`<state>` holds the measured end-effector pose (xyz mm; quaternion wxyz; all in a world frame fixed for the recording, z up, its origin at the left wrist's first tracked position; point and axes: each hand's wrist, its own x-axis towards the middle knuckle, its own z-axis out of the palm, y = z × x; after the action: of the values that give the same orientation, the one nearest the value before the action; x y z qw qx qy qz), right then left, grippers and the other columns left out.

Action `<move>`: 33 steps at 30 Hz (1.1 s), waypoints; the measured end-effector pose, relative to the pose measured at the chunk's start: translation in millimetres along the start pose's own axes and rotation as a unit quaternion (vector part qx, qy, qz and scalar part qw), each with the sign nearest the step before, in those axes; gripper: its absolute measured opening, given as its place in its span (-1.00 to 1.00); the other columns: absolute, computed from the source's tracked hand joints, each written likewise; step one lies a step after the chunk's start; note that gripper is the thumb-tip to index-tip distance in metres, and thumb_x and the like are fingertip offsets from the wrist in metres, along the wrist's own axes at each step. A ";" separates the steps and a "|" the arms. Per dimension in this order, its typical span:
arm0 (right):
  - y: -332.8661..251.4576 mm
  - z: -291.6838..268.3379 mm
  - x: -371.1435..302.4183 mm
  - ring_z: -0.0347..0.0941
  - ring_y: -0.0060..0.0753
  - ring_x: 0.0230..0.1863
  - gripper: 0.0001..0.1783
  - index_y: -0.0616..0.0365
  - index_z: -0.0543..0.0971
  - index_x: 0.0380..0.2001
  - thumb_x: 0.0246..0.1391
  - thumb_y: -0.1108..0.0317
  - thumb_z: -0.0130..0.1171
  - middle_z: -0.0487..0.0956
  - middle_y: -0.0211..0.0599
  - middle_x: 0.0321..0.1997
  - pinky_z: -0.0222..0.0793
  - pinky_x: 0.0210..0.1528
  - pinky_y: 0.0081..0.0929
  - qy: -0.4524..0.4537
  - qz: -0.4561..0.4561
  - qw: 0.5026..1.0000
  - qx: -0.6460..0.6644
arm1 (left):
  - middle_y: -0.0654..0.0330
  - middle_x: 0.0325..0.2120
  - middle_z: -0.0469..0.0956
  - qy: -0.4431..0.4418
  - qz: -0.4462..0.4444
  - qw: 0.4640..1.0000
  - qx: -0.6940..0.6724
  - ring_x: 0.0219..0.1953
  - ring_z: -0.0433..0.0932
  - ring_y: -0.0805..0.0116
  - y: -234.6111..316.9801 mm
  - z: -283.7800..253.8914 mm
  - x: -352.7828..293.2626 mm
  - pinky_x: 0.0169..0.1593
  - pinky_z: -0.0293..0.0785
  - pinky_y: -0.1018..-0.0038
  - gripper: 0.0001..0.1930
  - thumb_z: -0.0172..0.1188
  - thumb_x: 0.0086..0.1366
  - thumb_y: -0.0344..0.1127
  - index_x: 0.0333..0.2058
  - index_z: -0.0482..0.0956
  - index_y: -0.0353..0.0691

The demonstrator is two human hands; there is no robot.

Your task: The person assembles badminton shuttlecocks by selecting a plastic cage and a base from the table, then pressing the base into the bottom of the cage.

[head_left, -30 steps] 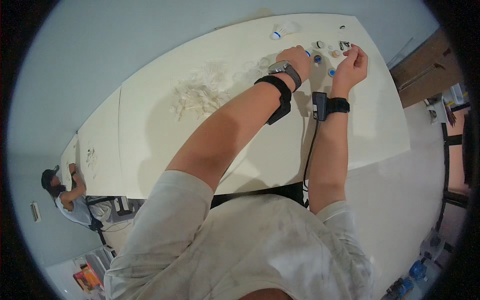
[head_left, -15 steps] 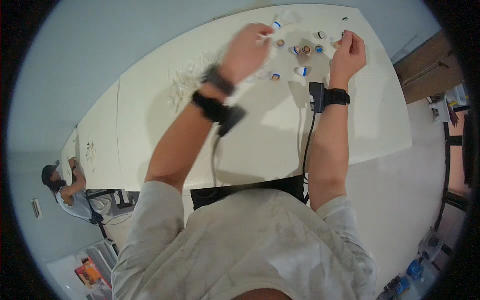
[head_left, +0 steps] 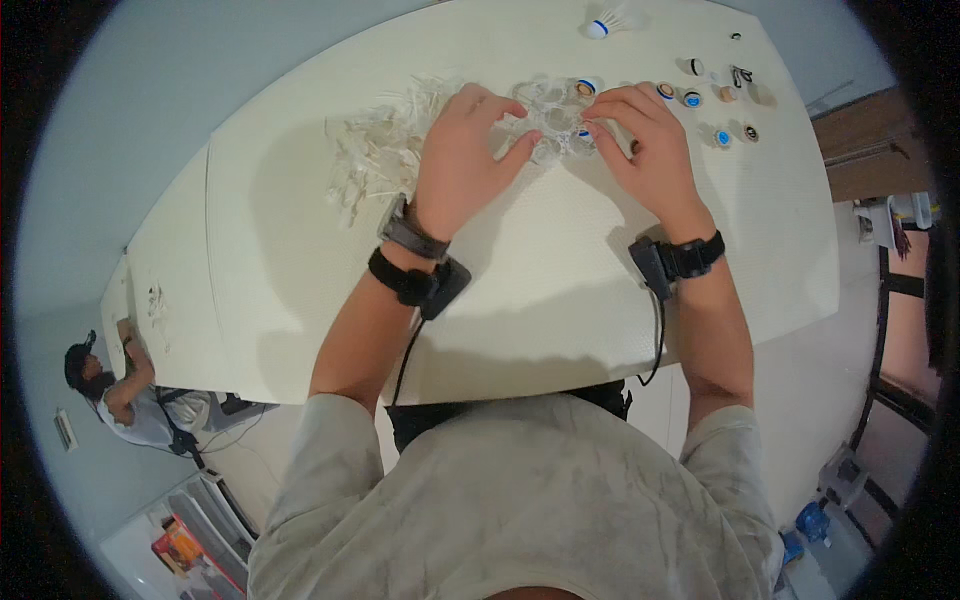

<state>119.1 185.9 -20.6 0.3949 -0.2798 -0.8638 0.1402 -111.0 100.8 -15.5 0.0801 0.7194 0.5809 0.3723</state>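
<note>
My left hand (head_left: 468, 150) is open beside a cluster of clear plastic cups (head_left: 550, 150), its thumb and fingers spread apart. Across the cluster, my right hand (head_left: 648, 145) has its thumb and index finger closed around a small round shuttlecock cork (head_left: 584, 132) with a blue band, at the cluster's right edge. Another shuttlecock cork (head_left: 586, 88) sits at the top right of the cups. A loose heap of white feather pieces (head_left: 375, 145) lies left of my left hand, partly hidden by it. Both wrists carry black straps with small boxes and cables.
A white shuttlecock (head_left: 600, 27) with a blue band lies at the far side of the table (head_left: 330, 310). Several corks, among them a blue-faced cork (head_left: 722, 138), are scattered to the right, near a small black item (head_left: 741, 76). Another person (head_left: 120, 395) sits at the far left.
My right hand has moved left from the scattered corks to the clear cups. My left hand has come down from near the shuttlecock to the cups' left side. The view has shifted somewhat.
</note>
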 end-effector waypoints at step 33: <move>-55.3 -15.8 -13.7 0.51 -0.21 -0.36 -0.76 0.22 0.60 -0.37 -0.20 0.59 0.37 0.58 -0.29 -0.23 0.40 -0.34 -0.39 -0.271 -0.053 0.960 0.053 | 0.12 -0.36 0.48 -0.202 0.049 0.968 0.140 -0.21 0.48 0.03 53.8 -39.8 -56.0 -0.11 0.45 0.20 -0.76 0.43 -0.05 -0.37 -0.40 0.57 -0.23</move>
<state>117.8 133.6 7.0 0.1669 -0.1638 -0.9434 0.2352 -96.9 21.2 17.5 0.0762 0.8116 0.5626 0.1380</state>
